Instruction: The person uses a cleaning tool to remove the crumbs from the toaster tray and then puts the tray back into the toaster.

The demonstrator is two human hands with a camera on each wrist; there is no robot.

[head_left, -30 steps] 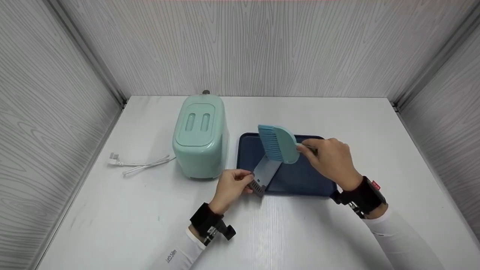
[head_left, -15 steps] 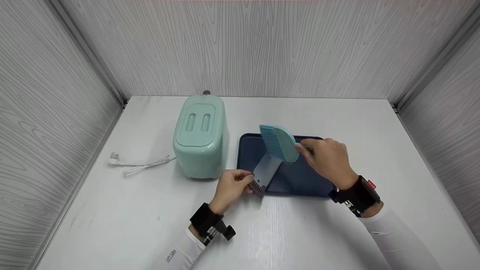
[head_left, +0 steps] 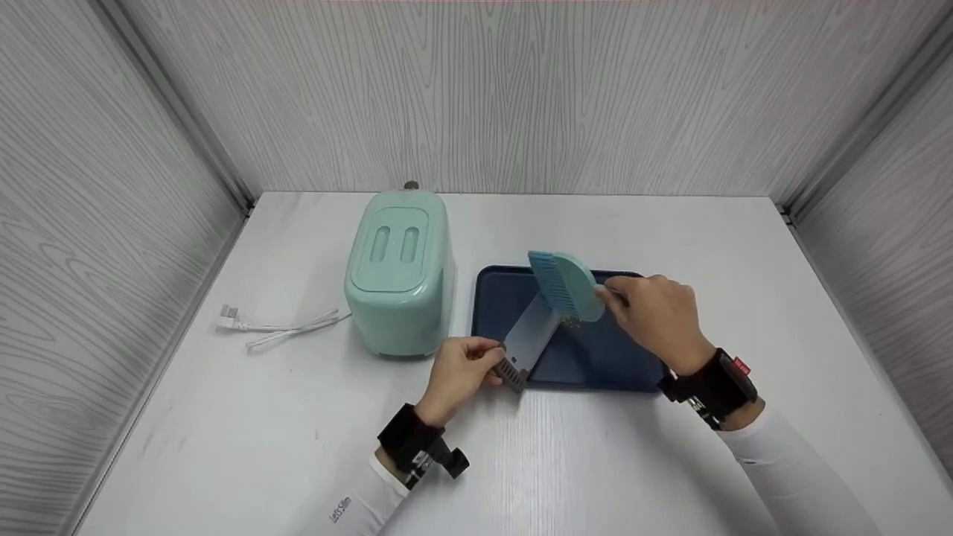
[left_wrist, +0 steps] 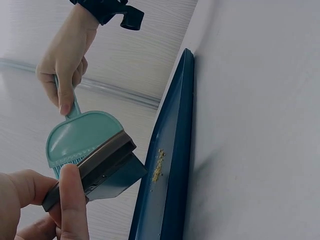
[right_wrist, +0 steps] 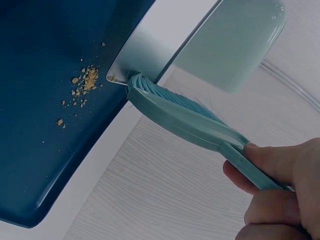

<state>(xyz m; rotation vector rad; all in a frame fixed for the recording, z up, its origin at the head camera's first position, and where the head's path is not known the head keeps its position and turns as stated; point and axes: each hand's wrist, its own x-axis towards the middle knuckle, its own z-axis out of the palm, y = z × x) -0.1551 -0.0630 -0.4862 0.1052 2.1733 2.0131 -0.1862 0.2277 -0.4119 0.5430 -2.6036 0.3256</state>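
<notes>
In the head view my left hand [head_left: 463,372] pinches the grey slotted end of a metal crumb tray [head_left: 531,333], which tilts over a navy tray [head_left: 618,365]. My right hand [head_left: 661,320] grips the handle of a mint hand brush [head_left: 583,286] with blue bristles. In the right wrist view the bristles [right_wrist: 165,92] touch the crumb tray near its far end. Yellowish crumbs [right_wrist: 86,82] lie on the navy tray below that end, and a few cling to the crumb tray's corner. The left wrist view shows these crumbs [left_wrist: 158,165] too.
A mint toaster [head_left: 398,275] with a lid on top stands left of the navy tray. Its white cord [head_left: 290,327] lies on the table to the left. Pale wood-grain panels [head_left: 506,97] border the table at the back and sides.
The brush has shifted slightly right along the crumb tray toward its far end. Crumbs now show on the navy tray beneath the brush. My left hand has stayed in place.
</notes>
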